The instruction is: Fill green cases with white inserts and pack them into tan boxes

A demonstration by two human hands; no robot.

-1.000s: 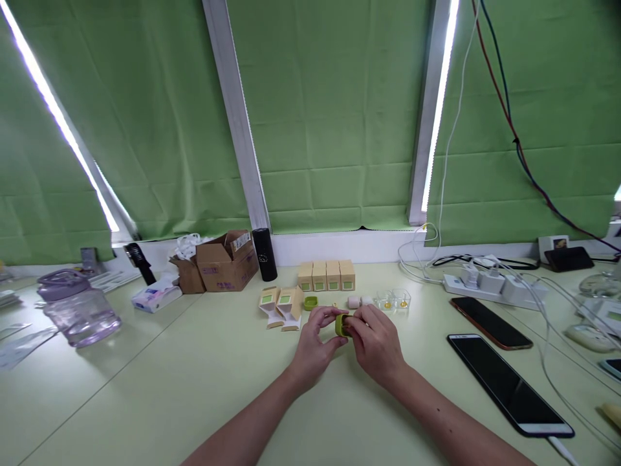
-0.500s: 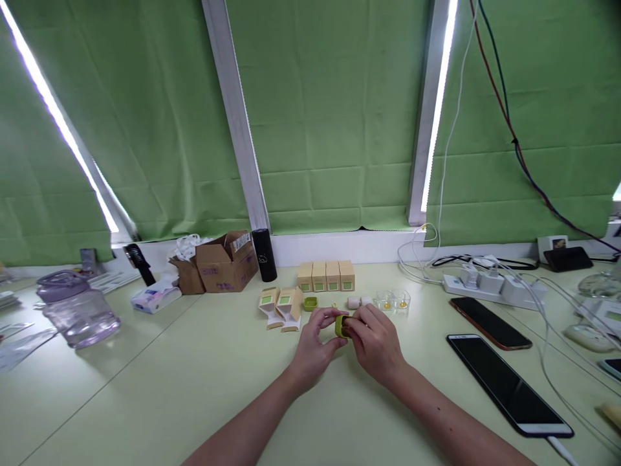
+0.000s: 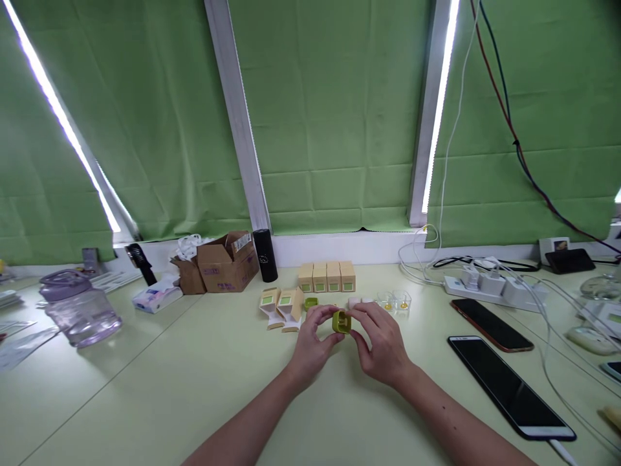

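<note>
Case, one, green, small, round-cornered; held above the table between two bare hands, mouth open. Contents: some yellowish shapes inside (too small to make out with certainty).

Orientation: mouth turned toward the wearer, angled a little to the right; closed back faces away. No clear long axis shows, the form being short and blocky.

Left hand: pinching the case from its left side, forefinger over the top, thumb beneath. This grip probably steadies the outer walls and leaves the mouth unblocked.

Right hand: thumb and forefinger curved, tips pinching the right edge of the case, seemingly for light support; the palm stands off from it.

Beyond the hands: green piece, one, lying just behind the left fingers; pale rolls, partly covered by the right hand; clear cups, two, side by side, something yellow in each. All lie close by, presumably for easy reach.

Paper boxes, four, closed, in a tight row, green-marked ends toward the wearer; likely lined up for order. Opened boxes, two, leaning side by side to the left of the green piece, flaps toward the wearer.

To the right, well apart from the hands: phones, two, lying flat on a slant, perhaps near the power strip for charging (the nearer has a white cable at its end).
</note>
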